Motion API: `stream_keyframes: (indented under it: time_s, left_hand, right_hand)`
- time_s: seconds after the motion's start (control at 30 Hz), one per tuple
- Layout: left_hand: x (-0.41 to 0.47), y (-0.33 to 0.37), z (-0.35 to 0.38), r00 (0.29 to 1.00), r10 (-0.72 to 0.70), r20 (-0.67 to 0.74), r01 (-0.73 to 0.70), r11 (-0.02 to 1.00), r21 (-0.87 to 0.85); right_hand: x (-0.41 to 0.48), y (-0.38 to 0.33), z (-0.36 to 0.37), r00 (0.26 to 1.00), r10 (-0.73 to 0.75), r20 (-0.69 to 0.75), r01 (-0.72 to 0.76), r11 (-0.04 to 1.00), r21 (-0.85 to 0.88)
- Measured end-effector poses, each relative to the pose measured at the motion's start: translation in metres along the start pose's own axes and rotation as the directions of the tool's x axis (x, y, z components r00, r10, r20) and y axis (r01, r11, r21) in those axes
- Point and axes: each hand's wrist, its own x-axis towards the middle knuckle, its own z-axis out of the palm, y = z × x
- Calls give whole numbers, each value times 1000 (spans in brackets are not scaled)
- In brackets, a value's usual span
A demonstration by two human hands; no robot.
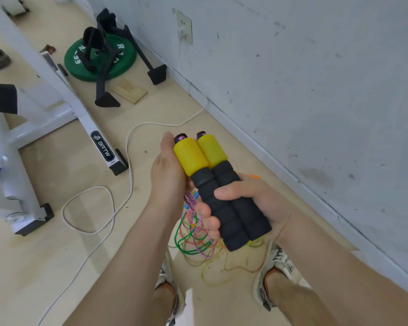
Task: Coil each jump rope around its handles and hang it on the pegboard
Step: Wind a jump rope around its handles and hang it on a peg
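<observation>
While right hand (265, 203) grips 2 handles (224, 184), left hand (167, 170) touches yellow tops, fingers hidden, ropes (193, 245) below.

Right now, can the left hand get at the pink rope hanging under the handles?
Probably yes. The pink rope hangs just below the left hand, with nothing between them. The right hand holds the handles off to the side. The left fingers are hidden, so they may already touch it.

The wall (316, 78) blocks the right, a white frame (80, 118) the left; jump ropes (193, 242) litter the floor (57, 172).
</observation>
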Motion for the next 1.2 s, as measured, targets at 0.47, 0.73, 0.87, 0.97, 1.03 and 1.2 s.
stream_keyframes:
  time_s: [0.47,0.73,0.87,0.97,1.03,1.2]
  left_hand:
    - [5,-50,7,865,148,480,-502,202,841]
    - [-5,-35,5,762,259,593,-647,280,709]
    - [1,-31,-1,879,138,457,-412,702,581]
    - [5,-24,-9,848,-45,528,-291,793,535]
    - [8,-22,-16,818,-92,567,-296,778,554]
    - [8,-19,-20,811,4,585,-375,771,515]
  right_hand:
    - [9,1,-20,627,-571,-529,-530,185,-828]
    - [-8,2,-31,676,-436,-594,-717,-205,-666]
    - [-10,9,-28,738,-270,-618,-674,-340,-656]
    - [-9,5,-22,791,-139,-597,-582,-471,-662]
    - [-12,0,-19,812,-40,-583,-524,-491,-696]
    - [-18,-7,-26,837,-8,-548,-526,-288,-800]
